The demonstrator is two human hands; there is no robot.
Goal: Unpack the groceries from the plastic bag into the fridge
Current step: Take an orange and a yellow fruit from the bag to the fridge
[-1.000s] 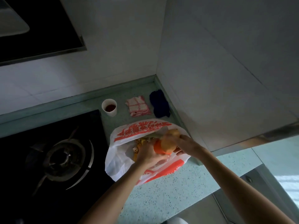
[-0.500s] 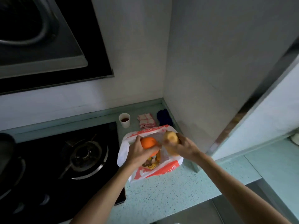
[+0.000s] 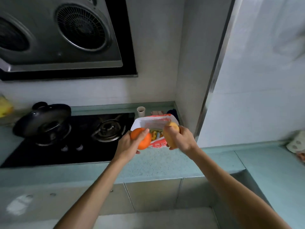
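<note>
A white plastic bag with red print (image 3: 154,122) lies open on the green speckled counter (image 3: 158,164), in the corner beside the hob. Yellow packets show inside it. My left hand (image 3: 130,144) grips an orange (image 3: 143,139) just in front of the bag's left side. My right hand (image 3: 180,138) grips a yellow fruit (image 3: 170,134) in front of the bag's right side. Both fruits are lifted clear of the bag. No fridge is in view.
A black gas hob (image 3: 79,139) lies left of the bag, with a lidded black pot (image 3: 42,119) on its left burner. Behind the bag stand a paper cup (image 3: 140,111), a folded cloth (image 3: 157,112) and a dark cloth (image 3: 172,112). An extractor hood (image 3: 62,35) hangs above.
Both hands have lifted out of the bag and drawn back towards me, the left with the orange, the right with the yellow fruit. The view has pulled back and tilted up.
</note>
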